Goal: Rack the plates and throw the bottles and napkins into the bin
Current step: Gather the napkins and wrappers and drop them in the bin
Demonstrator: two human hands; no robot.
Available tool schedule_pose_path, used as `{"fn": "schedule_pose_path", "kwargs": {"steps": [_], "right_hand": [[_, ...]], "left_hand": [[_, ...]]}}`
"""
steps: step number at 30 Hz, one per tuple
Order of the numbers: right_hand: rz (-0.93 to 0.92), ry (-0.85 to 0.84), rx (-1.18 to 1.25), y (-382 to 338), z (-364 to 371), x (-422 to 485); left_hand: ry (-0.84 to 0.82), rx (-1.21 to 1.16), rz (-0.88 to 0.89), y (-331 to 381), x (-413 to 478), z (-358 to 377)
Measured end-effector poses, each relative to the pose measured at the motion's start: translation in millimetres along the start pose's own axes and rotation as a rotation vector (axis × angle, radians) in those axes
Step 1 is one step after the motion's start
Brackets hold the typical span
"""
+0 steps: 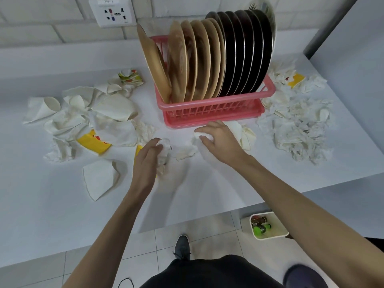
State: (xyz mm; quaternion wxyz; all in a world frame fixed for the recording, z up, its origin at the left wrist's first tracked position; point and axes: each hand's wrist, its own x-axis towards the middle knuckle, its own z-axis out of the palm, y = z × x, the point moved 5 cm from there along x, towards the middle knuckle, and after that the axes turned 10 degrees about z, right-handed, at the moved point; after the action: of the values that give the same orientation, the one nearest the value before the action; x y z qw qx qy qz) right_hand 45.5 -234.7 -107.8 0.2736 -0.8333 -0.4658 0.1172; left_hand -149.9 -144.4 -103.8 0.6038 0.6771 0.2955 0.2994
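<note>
- A person stands at a white counter [62, 204] set against a white brick wall [41, 28] with a wall socket [113, 12] on it.
- The left hand [152, 154] is clenched around a crumpled napkin [164, 149] just above the counter.
- The right hand [220, 138] curls its fingers over a second small wad [202, 135] lying on the counter in front of the rack.
- The pink rack [207, 115] stands at the back centre, filled with upright tan plates [193, 63] on the left and dark plates [247, 53] on the right.
- Heaps of used napkins and crushed paper cups lie on both sides of the rack: a left heap [83, 117] and a right heap [297, 125].
- On the tiled floor [207, 235] below the counter's edge sits a white bin [276, 223] with bottles [262, 228] inside.
- A dark shoe [181, 246] shows near the bin.
</note>
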Motion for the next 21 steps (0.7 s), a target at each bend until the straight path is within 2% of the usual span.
{"fn": "schedule_pose_path", "kwargs": {"steps": [10,14,19,21], "right_hand": [[0.483,0.008,0.669,8,-19,-52],[0.566,-0.003,0.697,10,-20,-68],[0.619,-0.042,0.642,26,-21,-89],[0.655,-0.054,0.632,36,-21,-97]], "left_hand": [[0.042,-0.13,-0.156,-12,-4,33],[-0.069,-0.156,-0.155,-8,-5,52],[-0.042,-0.027,0.031,4,-6,69],[-0.049,-0.021,0.053,4,-7,75]]}}
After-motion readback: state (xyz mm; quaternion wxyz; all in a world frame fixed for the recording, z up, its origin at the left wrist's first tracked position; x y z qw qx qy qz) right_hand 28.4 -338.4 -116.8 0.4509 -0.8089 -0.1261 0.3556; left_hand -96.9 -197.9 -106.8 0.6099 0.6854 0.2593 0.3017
